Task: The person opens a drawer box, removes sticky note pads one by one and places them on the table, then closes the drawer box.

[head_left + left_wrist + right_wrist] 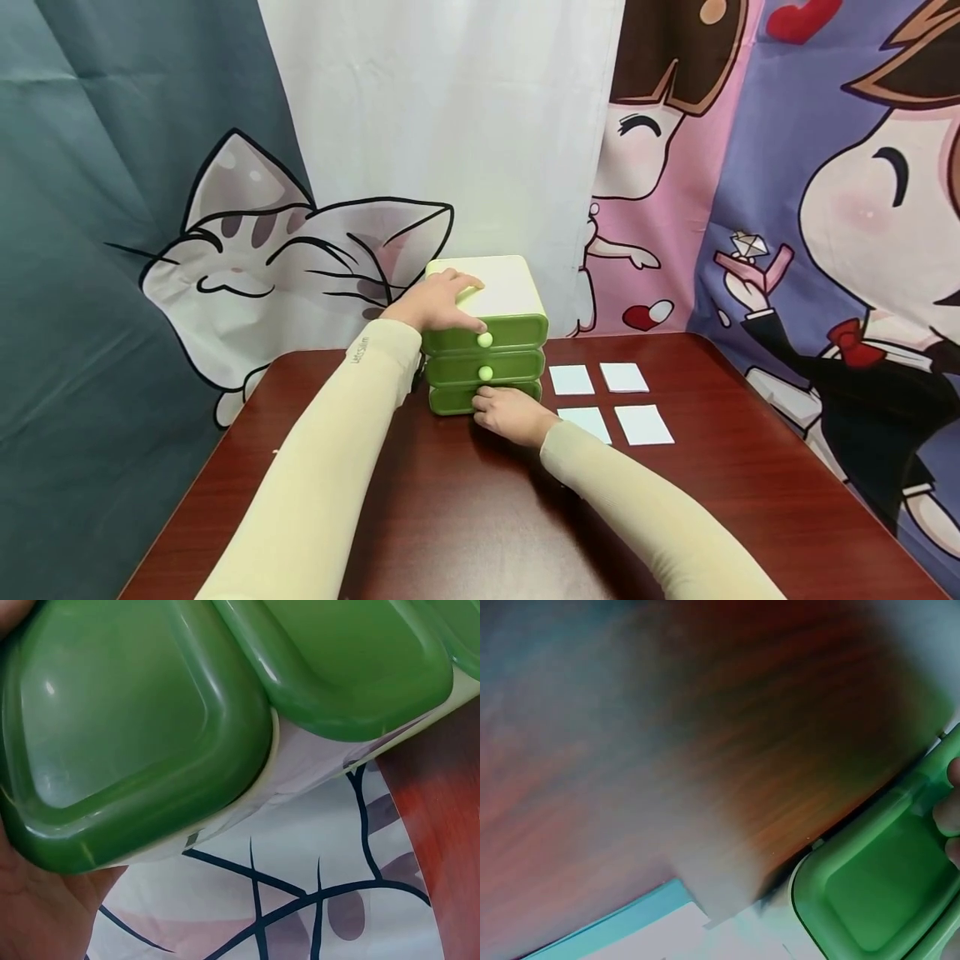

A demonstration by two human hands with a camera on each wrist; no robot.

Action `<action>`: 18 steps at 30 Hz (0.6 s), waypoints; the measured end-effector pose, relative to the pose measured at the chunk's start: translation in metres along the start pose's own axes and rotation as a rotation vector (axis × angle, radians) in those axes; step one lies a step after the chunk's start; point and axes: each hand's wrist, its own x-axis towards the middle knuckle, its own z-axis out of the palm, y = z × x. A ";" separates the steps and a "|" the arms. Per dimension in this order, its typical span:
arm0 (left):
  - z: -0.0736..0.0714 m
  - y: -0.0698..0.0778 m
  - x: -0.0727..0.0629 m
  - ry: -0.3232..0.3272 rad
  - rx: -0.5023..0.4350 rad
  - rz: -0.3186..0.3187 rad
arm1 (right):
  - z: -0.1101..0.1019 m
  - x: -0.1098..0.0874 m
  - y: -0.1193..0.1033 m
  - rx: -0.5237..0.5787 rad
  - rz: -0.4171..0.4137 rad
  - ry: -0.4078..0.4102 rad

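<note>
A small chest of drawers (487, 283) with a cream top and three green drawer fronts stands at the back of the table. My left hand (438, 302) rests spread over its top left corner, the thumb reaching to the front edge by the top knob (485, 340). The left wrist view shows the top drawer (127, 712) close up beside the palm. Low at the front, my right hand (513, 414) has curled fingers at the middle of the bottom drawer (452, 400), where its knob is hidden behind them. Those fingers (949, 814) also show against a green front in the right wrist view.
Several pale square paper pads (572, 380) lie in two rows right of the chest. The dark red table (450, 517) runs toward me, and a printed cartoon curtain (450, 125) hangs close behind the chest. The middle drawer (450, 367) has a round knob.
</note>
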 end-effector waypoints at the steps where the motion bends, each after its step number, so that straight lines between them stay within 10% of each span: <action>1: 0.000 0.000 -0.001 0.002 0.003 0.000 | 0.001 0.000 0.000 0.003 0.003 -0.001; 12: 0.003 -0.005 -0.003 0.044 -0.052 0.008 | -0.012 0.005 -0.002 0.118 0.052 -0.022; 18: 0.006 -0.010 -0.022 0.389 -0.159 0.064 | -0.022 -0.011 0.009 0.218 -0.049 0.092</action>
